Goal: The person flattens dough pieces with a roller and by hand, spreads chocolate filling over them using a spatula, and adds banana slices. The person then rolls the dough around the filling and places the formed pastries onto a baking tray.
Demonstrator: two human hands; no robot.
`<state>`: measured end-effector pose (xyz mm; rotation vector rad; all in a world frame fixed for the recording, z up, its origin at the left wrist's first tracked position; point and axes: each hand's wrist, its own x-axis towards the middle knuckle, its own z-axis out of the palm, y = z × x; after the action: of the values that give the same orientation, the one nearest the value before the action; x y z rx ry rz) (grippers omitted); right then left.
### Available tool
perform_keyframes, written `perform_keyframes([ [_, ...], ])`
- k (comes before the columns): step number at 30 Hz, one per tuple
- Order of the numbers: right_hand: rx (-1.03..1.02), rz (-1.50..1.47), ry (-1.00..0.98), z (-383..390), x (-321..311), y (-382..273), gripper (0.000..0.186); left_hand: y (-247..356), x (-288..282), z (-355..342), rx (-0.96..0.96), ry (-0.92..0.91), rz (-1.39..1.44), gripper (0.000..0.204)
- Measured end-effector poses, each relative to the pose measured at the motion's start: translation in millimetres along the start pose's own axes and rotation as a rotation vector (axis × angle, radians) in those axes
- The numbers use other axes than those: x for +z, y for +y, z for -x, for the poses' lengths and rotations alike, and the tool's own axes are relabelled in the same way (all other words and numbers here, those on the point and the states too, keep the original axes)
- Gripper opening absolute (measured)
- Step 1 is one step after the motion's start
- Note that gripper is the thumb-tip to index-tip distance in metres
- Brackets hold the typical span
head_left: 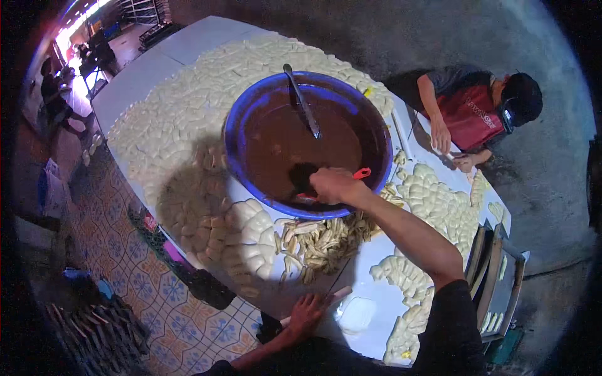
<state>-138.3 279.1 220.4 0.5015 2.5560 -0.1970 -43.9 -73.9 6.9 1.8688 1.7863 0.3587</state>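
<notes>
My right hand [335, 185] reaches over the near rim of a large blue basin [233, 150] filled with smooth brown paste [269, 141]. Its fingers are closed on a red-handled utensil [362, 173], whose working end I cannot make out. A long metal utensil [302, 103] leans over the basin's far rim into the paste. At the table's near edge, my left hand [305, 315] lies over a pale wooden rolling pin [339, 294], fingers curled on it. Beside it is a flat, whitish round of dough [356, 313]. Yellowish-brown strips [323, 241] are heaped between the basin and me.
Shaped white dough pieces [169, 106] cover much of the table, with more [433, 200] on the right. Across the right edge, a co-worker [473, 116] handles a piece. Trays [501, 282] stand at the lower right, and wooden sticks [94, 332] lie at the lower left.
</notes>
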Motion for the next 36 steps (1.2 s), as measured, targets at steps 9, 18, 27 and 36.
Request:
perform_keyframes([
  [9, -0.329, -0.278, 0.032, 61.9, -32.8, 22.2, 0.02, 5.0, -18.6, -0.2, 0.162, 0.451, 0.011, 0.063],
  [18, -0.049, -0.528, 0.165, 304.0, 127.0, -45.5, 0.053, 19.8, -65.7, -18.9, 0.088, 0.424, 0.03, 0.047],
  [27, 0.54, -0.871, 0.604, 323.7, 371.3, -153.1, 0.04, 18.9, -48.3, -28.4, 0.115, 0.421, 0.074, 0.05],
  [36, 0.526, -0.592, 0.197, 355.4, 360.1, -159.9, 0.058, 23.3, -42.7, -25.4, 0.075, 0.447, 0.037, 0.049],
])
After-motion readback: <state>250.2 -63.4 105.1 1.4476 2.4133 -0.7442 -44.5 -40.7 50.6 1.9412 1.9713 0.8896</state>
